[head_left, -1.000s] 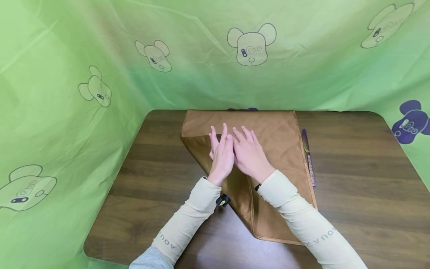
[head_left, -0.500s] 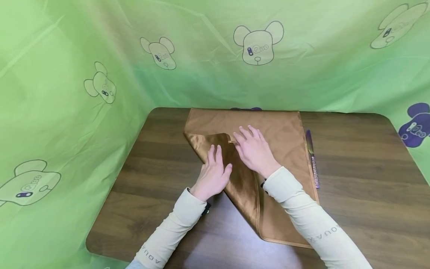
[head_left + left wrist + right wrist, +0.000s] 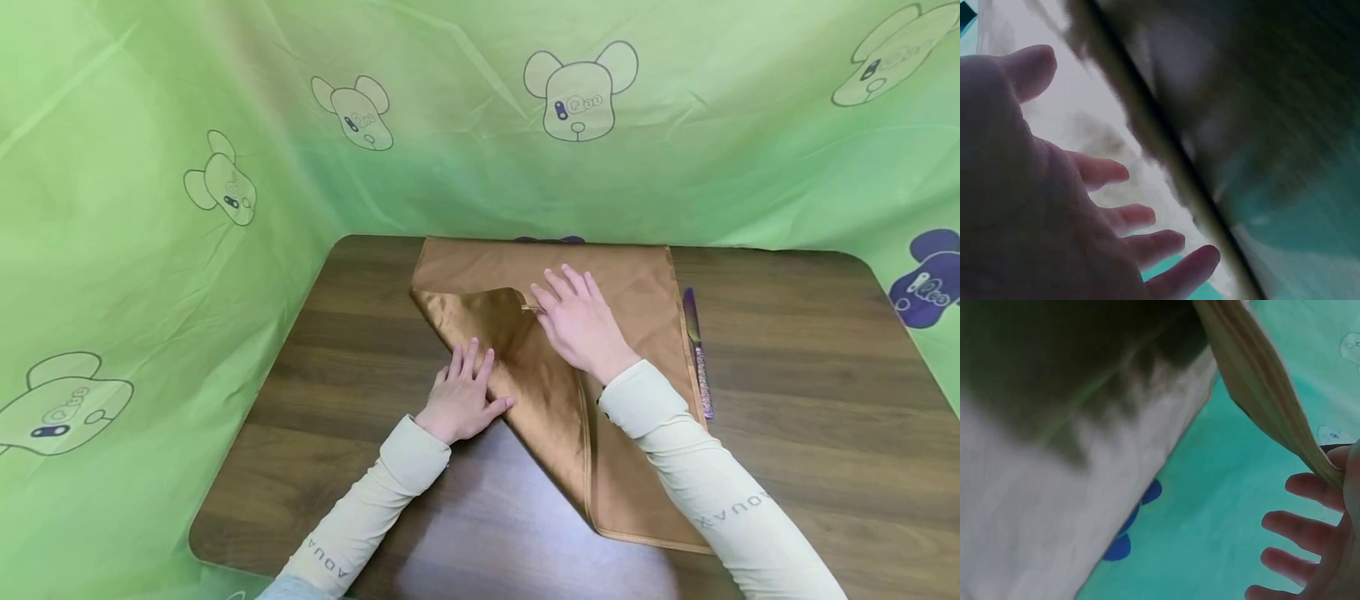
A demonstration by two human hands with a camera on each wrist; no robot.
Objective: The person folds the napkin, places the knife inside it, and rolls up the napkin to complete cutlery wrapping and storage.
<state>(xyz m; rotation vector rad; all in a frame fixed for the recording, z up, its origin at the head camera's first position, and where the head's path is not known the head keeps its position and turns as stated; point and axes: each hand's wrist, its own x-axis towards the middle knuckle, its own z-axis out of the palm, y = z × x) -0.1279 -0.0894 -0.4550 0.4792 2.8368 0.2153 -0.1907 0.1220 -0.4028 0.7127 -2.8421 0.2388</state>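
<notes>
A brown cloth (image 3: 637,433), matte on top with a shiny underside, lies on the table. Its near left part is folded diagonally over, showing the satin side (image 3: 540,417). My right hand (image 3: 581,329) pinches the turned-over corner; in the right wrist view the cloth edge (image 3: 1266,381) runs in between thumb and index finger while the other fingers (image 3: 1300,531) are spread. My left hand (image 3: 461,396) lies with straight, spread fingers at the diagonal fold, fingertips at the cloth's edge. The left wrist view is dark and blurred, showing the palm (image 3: 1029,200).
Along the cloth's right edge lies a table knife (image 3: 699,358) with a purple iridescent blade and patterned handle. The dark wooden table (image 3: 810,400) has rounded corners. Green fabric walls (image 3: 450,167) with bear-head prints rise behind and at the sides.
My left hand has parted from the right hand and come down left and nearer, to the diagonal fold. The right hand has shifted slightly right with the corner.
</notes>
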